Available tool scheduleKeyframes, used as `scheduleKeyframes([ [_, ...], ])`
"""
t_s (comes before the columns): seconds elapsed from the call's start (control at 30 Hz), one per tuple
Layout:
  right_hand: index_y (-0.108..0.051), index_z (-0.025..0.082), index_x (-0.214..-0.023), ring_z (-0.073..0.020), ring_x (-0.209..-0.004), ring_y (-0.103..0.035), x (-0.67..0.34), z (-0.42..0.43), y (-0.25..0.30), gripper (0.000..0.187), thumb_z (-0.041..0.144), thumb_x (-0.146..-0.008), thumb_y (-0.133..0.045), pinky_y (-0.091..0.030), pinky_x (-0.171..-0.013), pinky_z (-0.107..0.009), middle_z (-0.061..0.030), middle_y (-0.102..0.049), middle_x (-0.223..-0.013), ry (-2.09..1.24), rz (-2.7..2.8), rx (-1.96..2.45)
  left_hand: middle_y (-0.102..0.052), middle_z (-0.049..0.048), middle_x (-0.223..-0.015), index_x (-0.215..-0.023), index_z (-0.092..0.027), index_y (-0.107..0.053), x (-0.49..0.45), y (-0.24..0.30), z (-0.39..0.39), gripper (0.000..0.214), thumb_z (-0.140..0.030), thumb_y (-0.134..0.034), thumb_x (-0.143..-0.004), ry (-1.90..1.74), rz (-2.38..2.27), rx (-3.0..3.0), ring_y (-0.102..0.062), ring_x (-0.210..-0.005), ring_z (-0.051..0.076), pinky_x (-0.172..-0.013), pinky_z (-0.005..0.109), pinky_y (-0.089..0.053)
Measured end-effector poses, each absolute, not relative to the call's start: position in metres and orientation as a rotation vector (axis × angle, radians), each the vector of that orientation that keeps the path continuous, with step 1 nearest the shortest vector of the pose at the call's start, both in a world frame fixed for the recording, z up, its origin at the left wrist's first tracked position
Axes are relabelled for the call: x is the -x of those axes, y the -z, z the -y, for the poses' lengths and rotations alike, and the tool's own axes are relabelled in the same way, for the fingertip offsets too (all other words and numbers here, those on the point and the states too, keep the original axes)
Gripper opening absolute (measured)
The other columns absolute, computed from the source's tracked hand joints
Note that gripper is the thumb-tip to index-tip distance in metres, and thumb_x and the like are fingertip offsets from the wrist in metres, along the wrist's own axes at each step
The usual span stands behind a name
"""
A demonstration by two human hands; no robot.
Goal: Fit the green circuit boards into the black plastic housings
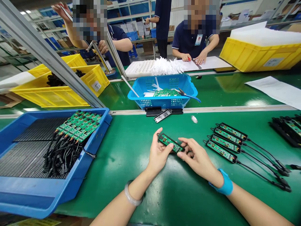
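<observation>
Cased circuit board [168, 141] held in left hand [157, 156]; right hand [198, 158] at its right end, grip unclear.

Lit brightly and fairly evenly, apparently from overhead. Noted whitish glare on the green tabletop [131, 135], in patches at lower centre and beside the paper sheet [277, 91] at right. Found soft shadow beneath left hand [157, 155] and right hand [197, 157]. Observed wide-angle stretching towards the edges, plain in the blue tray [42, 192] at left. Recorded softness in the background shelving [129, 3], coarse pixelation over two co-workers' [184, 39] heads, and adequate sharpness at the circuit board [166, 140].
</observation>
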State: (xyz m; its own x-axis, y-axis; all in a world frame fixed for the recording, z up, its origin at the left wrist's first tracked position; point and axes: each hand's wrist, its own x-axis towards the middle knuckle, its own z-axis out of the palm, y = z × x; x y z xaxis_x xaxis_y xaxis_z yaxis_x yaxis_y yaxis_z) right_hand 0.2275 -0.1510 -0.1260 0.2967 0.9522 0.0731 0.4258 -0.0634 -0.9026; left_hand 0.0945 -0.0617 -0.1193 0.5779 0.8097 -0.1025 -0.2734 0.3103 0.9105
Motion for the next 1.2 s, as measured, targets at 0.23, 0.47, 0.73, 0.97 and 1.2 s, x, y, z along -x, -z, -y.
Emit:
scheduleKeyframes([
  [0.23, -0.060, 0.016, -0.095, -0.0160, -0.068, -0.066, -0.221, 0.147, 0.124, 0.038, 0.049, -0.089, -0.044, -0.055, -0.063, -0.028, -0.0044, -0.067, -0.078, -1.325, 1.122, 1.397, -0.054, -0.0067, -0.064, -0.125, -0.022, -0.033, -0.094, 0.117, 0.068, 0.065, -0.027, -0.071, -0.073, -0.706, -0.625, -1.064, -0.053, -0.050, 0.009, -0.049, 0.021, -0.047],
  [0.47, -0.056, 0.015, -0.107, -0.0140, -0.060, -0.064, -0.215, 0.148, 0.127, 0.039, 0.048, -0.091, -0.041, -0.050, -0.053, -0.024, -0.0027, -0.064, -0.073, -1.232, 1.093, 1.455, -0.055, -0.0063, -0.065, -0.128, -0.020, -0.034, -0.095, 0.117, 0.066, 0.067, -0.026, -0.072, -0.073, -0.747, -0.654, -1.062, -0.054, -0.054, 0.008, -0.054, 0.020, -0.049],
  [0.73, -0.060, 0.017, -0.067, -0.0097, -0.049, -0.046, -0.228, 0.154, 0.122, 0.026, 0.038, -0.083, -0.062, -0.034, -0.047, -0.021, 0.0037, -0.053, -0.055, -0.632, 1.476, 1.766, -0.066, 0.0009, -0.083, -0.134, -0.026, -0.026, -0.090, 0.115, 0.060, 0.073, -0.024, -0.070, -0.076, -0.895, -0.633, -1.013, -0.068, -0.087, 0.020, -0.076, 0.032, -0.054],
  [0.97, -0.065, 0.017, -0.069, -0.0103, -0.049, -0.049, -0.226, 0.156, 0.121, 0.023, 0.037, -0.080, -0.065, -0.037, -0.047, -0.021, 0.0020, -0.059, -0.055, -0.631, 1.343, 1.648, -0.065, 0.0011, -0.090, -0.133, -0.028, -0.028, -0.089, 0.113, 0.062, 0.068, -0.023, -0.068, -0.078, -0.919, -0.593, -1.107, -0.069, -0.085, 0.021, -0.081, 0.035, -0.053],
  [1.2, -0.067, 0.016, -0.069, -0.0096, -0.046, -0.053, -0.225, 0.155, 0.117, 0.021, 0.033, -0.081, -0.063, -0.040, -0.046, -0.019, 0.0022, -0.061, -0.053, -0.854, 1.189, 1.642, -0.064, 0.0009, -0.091, -0.131, -0.029, -0.031, -0.088, 0.113, 0.063, 0.066, -0.024, -0.069, -0.078, -0.938, -0.598, -1.125, -0.070, -0.086, 0.022, -0.080, 0.035, -0.054],
])
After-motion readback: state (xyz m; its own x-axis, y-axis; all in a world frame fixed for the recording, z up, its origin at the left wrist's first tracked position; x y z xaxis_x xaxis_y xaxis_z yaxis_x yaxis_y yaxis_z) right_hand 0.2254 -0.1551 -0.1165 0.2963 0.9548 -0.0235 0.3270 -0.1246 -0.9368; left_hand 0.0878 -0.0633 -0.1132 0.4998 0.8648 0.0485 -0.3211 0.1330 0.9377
